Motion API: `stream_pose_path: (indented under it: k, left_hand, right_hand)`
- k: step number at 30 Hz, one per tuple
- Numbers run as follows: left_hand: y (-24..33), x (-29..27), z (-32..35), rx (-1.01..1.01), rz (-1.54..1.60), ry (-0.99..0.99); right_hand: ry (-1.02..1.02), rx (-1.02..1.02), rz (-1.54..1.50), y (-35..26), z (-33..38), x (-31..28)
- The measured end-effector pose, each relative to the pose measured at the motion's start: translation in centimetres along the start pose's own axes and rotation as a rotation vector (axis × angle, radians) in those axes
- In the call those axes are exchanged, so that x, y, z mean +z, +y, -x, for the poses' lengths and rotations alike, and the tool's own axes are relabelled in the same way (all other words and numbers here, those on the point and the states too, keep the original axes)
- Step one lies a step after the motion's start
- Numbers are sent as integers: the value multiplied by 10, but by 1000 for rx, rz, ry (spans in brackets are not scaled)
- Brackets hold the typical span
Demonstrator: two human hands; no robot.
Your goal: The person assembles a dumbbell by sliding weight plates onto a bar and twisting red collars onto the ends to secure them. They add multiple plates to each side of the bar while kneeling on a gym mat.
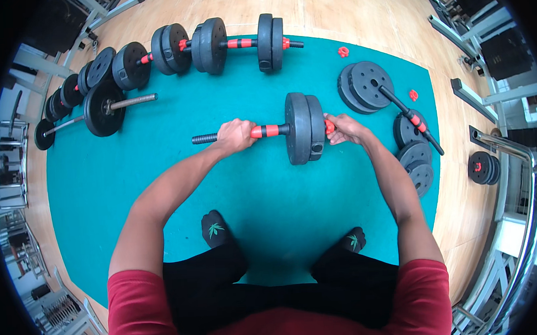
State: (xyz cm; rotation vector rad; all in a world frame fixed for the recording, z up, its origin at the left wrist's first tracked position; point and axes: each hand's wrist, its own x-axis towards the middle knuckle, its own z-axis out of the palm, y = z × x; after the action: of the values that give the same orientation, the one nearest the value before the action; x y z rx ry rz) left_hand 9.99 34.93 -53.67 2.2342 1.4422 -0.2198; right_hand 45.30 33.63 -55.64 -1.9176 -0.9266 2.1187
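A dumbbell bar [266, 131] with a red and black grip lies level in front of me. Two dark grey weight plates [299, 129] sit side by side on its right half, while its threaded left end carries none. My left hand [237, 135] is wrapped round the bar just left of the red grip. At the right end, the fingers of my right hand [346, 129] are closed on a red star-shaped collar nut [329, 126] against the outer plate. My right fingers partly hide the nut.
Loaded dumbbells [239, 43] line the far edge of the green mat [221, 187]. A barbell [104, 109] lies at the left. Loose plates [370, 85] and a bare bar [411, 119] rest at the right, with red nuts [343, 52] nearby. Gym machines stand around the mat.
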Motion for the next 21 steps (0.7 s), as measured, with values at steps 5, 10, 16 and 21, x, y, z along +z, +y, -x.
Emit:
stream_pose_path:
  k: [5, 10, 16, 21]
  left_hand:
    - [-9, -6, -2, -24, 9, -74]
    - [-6, -6, -1, -14, 26, -84]
    - [-2, -7, -7, -5, -37, -67]
    - [-8, 3, 4, -65, 41, -131]
  right_hand:
    - [7, -593, 298, -4, 19, 5]
    - [4, -682, 223, 8, -7, 1]
    - [-178, -142, -25, 9, -27, -11]
    - [-62, -539, 194, -19, 14, 6]
